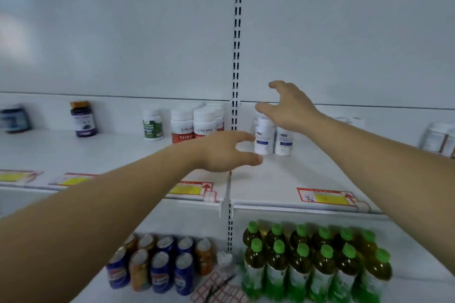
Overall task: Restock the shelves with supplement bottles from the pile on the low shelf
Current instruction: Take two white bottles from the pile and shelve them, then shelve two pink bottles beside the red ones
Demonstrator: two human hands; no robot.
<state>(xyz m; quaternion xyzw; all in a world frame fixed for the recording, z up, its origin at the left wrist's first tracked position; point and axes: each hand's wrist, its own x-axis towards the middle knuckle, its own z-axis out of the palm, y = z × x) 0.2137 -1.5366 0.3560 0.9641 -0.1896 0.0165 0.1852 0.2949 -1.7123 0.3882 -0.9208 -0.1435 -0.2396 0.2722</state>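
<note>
Two white plastic bottles (273, 139), round, blue-labelled with unreadable print, stand on the smooth white shelf (283, 179) just right of the slotted upright. The left hand (222, 152) and right hand (286, 106) spread open beside them, holding nothing.

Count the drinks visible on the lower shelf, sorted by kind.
green-capped bottles: 12
cans: 9
Total: 21
</note>
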